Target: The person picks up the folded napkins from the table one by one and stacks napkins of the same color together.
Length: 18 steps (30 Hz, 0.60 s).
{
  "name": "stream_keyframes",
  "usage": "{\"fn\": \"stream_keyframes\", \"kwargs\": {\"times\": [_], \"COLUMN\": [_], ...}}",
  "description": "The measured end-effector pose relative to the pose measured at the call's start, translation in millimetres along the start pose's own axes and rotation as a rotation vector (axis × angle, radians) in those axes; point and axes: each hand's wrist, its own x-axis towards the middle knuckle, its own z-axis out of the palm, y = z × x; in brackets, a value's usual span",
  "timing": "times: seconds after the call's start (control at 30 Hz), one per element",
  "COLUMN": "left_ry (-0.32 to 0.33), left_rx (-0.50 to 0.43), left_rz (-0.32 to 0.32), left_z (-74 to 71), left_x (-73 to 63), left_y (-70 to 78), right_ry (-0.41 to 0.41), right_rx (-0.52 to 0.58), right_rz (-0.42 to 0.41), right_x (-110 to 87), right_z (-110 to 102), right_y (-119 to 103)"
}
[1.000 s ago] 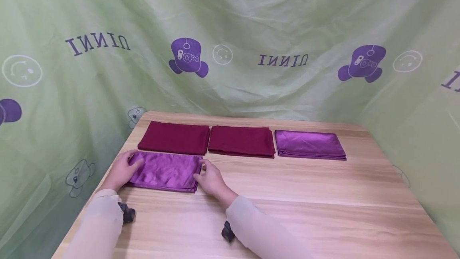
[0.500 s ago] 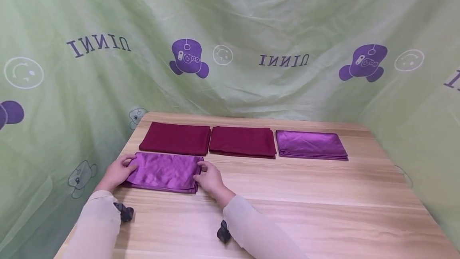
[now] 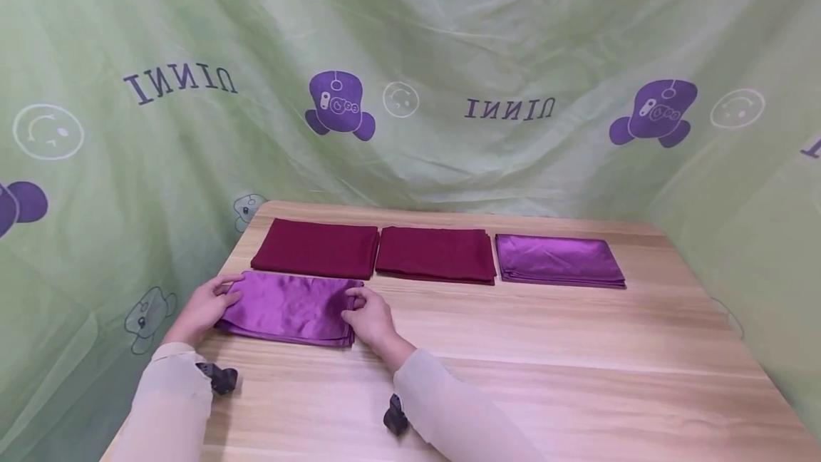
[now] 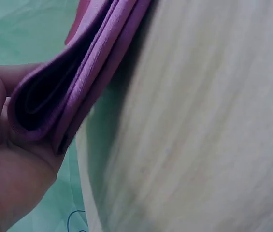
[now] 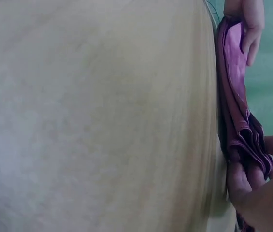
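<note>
A folded purple satin cloth (image 3: 288, 309) lies at the left of the table, between both hands. At its left end, my left hand (image 3: 204, 309) grips the fold, thumb on top and fingers at the far corner. In the left wrist view the rounded, layered folds of the satin cloth (image 4: 88, 72) sit against that palm. My right hand (image 3: 372, 319) pinches the right end, where the loose layers gather. Seen from the right wrist, fingers (image 5: 240, 183) tuck under the bunched edge with another finger above it.
Behind the satin cloth lie two folded dark red cloths, a left one (image 3: 316, 248) and a middle one (image 3: 436, 254). A second folded purple cloth (image 3: 559, 260) ends that row at the right. A green printed curtain (image 3: 449, 34) surrounds the wooden table (image 3: 545, 355).
My left hand has shifted slightly left, its thumb drawing back from the cloth's top toward the left edge. My right fingers have moved a little further onto the right end.
</note>
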Motion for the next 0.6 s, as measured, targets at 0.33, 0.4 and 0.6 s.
{"fn": "stream_keyframes", "kwargs": {"times": [0.33, 0.4, 0.6], "left_ry": [-0.014, -0.005, 0.03], "left_rx": [-0.089, -0.12, -0.402], "left_rz": [0.032, 0.041, 0.093], "left_z": [-5.6, -6.2, -7.2], "left_x": [-2.7, -3.1, -3.5], "left_y": [11.8, 15.8, 30.9], "right_ry": [0.016, 0.021, 0.027], "right_rx": [0.28, 0.348, 0.506], "right_rz": [0.04, 0.035, -0.014], "right_x": [0.4, 1.1, 1.1], "right_z": [0.5, -3.5, -27.4], "right_y": [-2.6, -5.6, -24.6]}}
